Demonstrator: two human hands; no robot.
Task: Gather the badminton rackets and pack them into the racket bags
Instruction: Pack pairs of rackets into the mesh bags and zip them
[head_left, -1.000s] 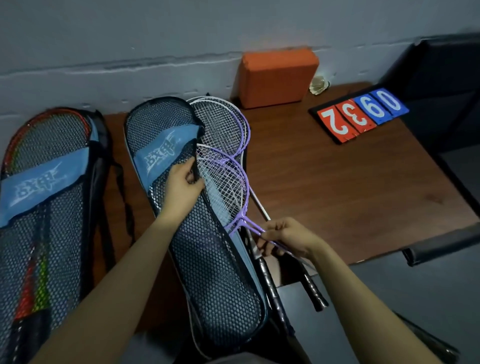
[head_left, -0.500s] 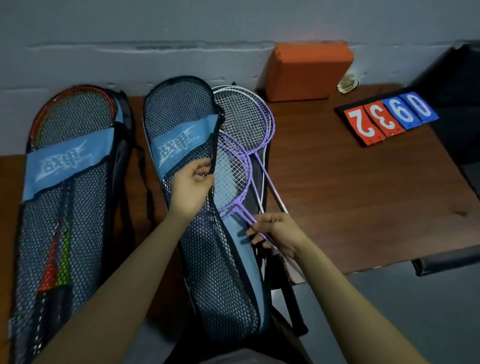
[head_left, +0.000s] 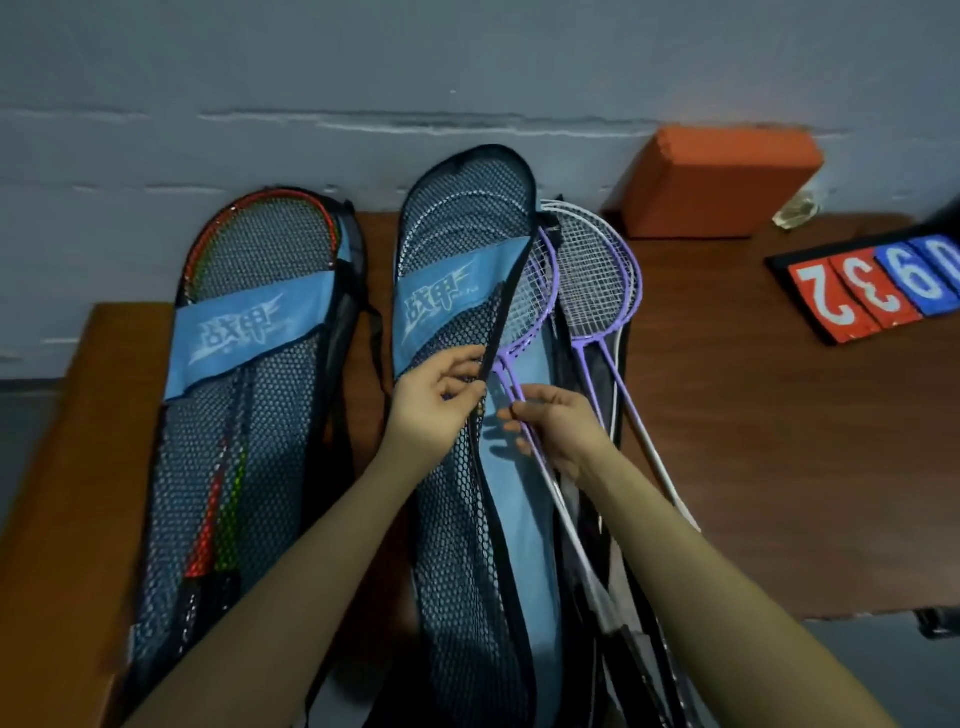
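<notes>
The right hand (head_left: 553, 434) was closed in a pinch around the thin shaft of a purple racket (head_left: 524, 332), gripping it just below the throat, with the oval strung head lying partly under the lifted flap of the middle racket bag (head_left: 457, 467) and the shaft running back beneath the palm toward the lower right. The left hand (head_left: 431, 402) sat just beside it, fingers curled and clamped on the black binding of the bag's mesh flap (head_left: 498, 332), holding that edge up off the light-blue lining (head_left: 519, 499). Both bare forearms reached in from the bottom of the view, converging at the bag's opening, wrists nearly straight. The bag was long and racket-shaped, its cover a coarse black honeycomb mesh crossed by a blue fabric band printed in white. To its right two more rackets (head_left: 597, 280) with purple and white frames lay on the bag's open side, heads overlapping, their thin shafts slanting down to the right. To the left, well apart from the hands, a second mesh bag (head_left: 244, 415) lay closed over red and green rackets (head_left: 218, 499) showing through the netting. Everything rested on a brown wooden table (head_left: 779, 467) against a grey wall, with an orange foam block (head_left: 722, 182) and a red-and-blue flip scoreboard (head_left: 878, 283) at the far right.
</notes>
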